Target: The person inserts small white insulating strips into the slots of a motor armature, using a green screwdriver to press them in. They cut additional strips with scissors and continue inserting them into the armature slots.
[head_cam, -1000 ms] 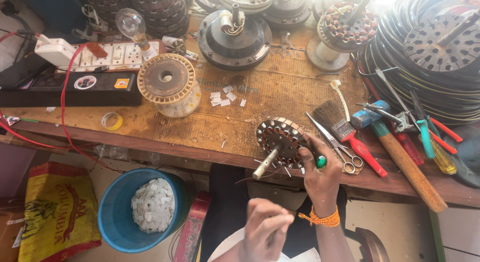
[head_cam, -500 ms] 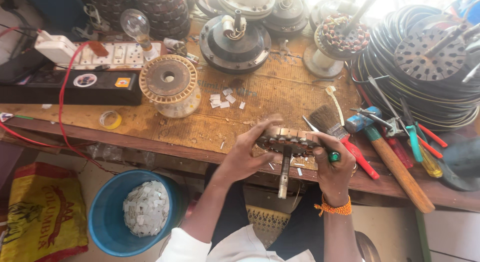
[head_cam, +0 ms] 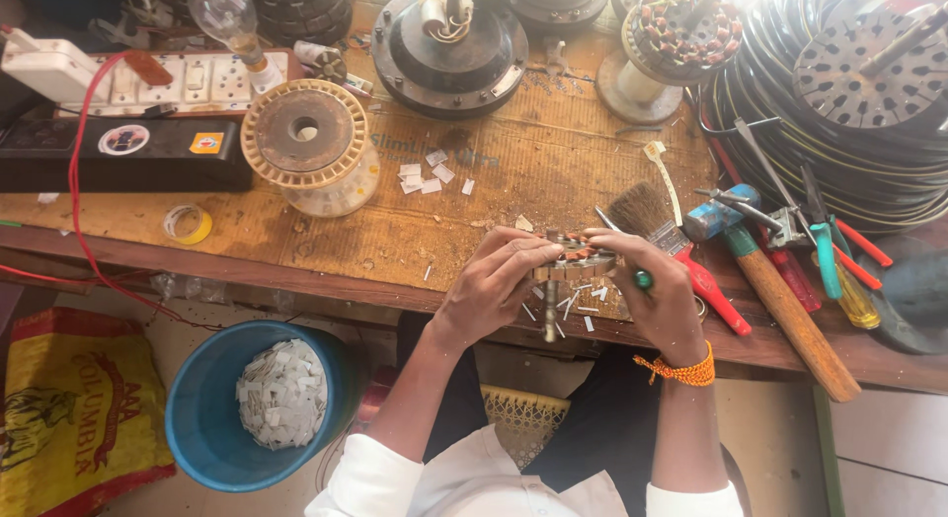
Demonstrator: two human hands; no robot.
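Observation:
Both my hands hold a round motor stator (head_cam: 576, 259) with copper windings and a metal shaft that points down, just above the front edge of the wooden workbench (head_cam: 326, 240). My left hand (head_cam: 497, 283) grips its left side with the fingers curled over the top. My right hand (head_cam: 660, 292) grips its right side, and a green-tipped tool handle (head_cam: 643, 278) shows between its fingers. An orange thread band circles my right wrist. Small white paper strips (head_cam: 583, 302) lie under the stator.
A paintbrush (head_cam: 644, 209), scissors with red handles (head_cam: 713, 288), a hammer (head_cam: 780, 290) and screwdrivers (head_cam: 839, 270) lie to the right. A wire spool (head_cam: 308, 142), fan motors (head_cam: 449, 43), a switchboard (head_cam: 188, 80) and a tape roll (head_cam: 186, 223) sit behind. A blue bucket of paper scraps (head_cam: 247, 403) stands below.
My left hand came up from my lap and took hold of the stator. The stator turned from face-up to edge-on with its shaft pointing down. The view has moved closer.

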